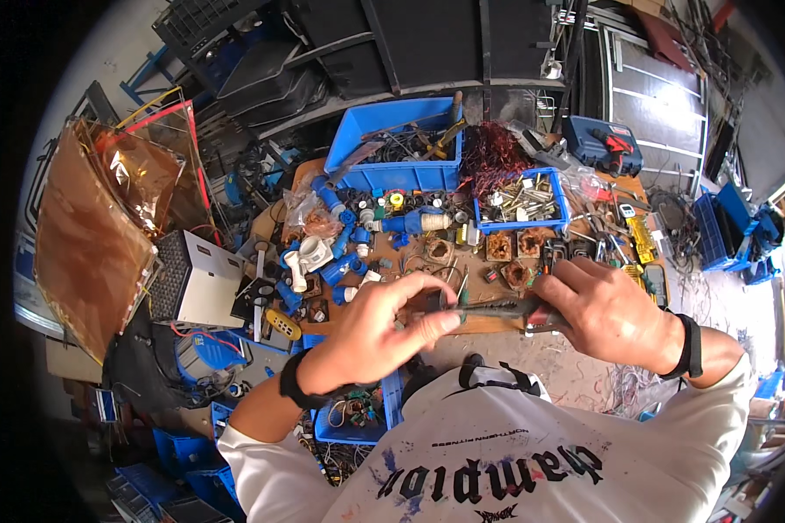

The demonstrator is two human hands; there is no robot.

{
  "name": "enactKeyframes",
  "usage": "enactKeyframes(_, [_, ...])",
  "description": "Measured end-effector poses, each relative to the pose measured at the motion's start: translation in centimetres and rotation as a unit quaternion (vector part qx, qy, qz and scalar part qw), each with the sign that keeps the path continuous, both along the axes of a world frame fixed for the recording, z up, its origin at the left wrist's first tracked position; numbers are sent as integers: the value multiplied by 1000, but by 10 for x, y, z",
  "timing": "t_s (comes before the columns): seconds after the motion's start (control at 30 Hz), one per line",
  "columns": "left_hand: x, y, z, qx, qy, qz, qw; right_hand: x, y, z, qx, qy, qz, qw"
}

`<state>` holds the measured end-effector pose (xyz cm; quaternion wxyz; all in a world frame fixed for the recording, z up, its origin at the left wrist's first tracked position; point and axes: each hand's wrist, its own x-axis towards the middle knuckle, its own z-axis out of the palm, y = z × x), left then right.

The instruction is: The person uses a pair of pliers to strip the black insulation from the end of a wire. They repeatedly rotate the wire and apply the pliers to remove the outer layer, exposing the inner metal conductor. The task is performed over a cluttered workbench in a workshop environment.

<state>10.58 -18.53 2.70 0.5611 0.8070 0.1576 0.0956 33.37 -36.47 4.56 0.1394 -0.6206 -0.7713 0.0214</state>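
My right hand [605, 310] is closed around the handles of a pair of dark-jawed pliers [500, 307], with a bit of red grip showing. The jaws point left towards my left hand [373, 333]. Between that hand's thumb and index finger is a small dark piece [443, 299], at the tip of the pliers. Whether the jaws bite on it cannot be made out. Both hands are above the front edge of a wooden worktable [481, 325]. Just beyond them lie square parts with copper windings [516, 274] and a screwdriver with a green handle [464, 294].
A large blue crate [392, 175] of tools stands at the back, beside a dark red wire tangle [490, 153]. Right of it are a blue tray [522, 227] of screws and a tool case [579, 144]. Blue industrial plugs [337, 268] crowd the left. A blue bin [350, 435] sits below.
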Motion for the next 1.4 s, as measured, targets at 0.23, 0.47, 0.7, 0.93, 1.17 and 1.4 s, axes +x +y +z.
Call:
enactKeyframes(0.23, [2,19,4,-308,152,-107,933,-3,0,7,19,-51,26,998])
enactKeyframes(0.47, [0,-1,-6,419,-193,-37,886,-1,-3,9,-17,35,7,999])
enactKeyframes(0.7, [-1,0,-3,146,-81,-48,985,1,1,6,3,9,8,1000])
enactKeyframes(0.93, [-2,13,5,-209,124,-79,967,-1,0,9,-4,-21,22,1000])
enactKeyframes(1.17, [-1,-2,-13,430,-200,-15,881,5,-6,7,-63,55,-18,996])
enactKeyframes(1.4, [1,-4,-6,38,-23,7,999,-1,-4,9,-23,18,-13,999])
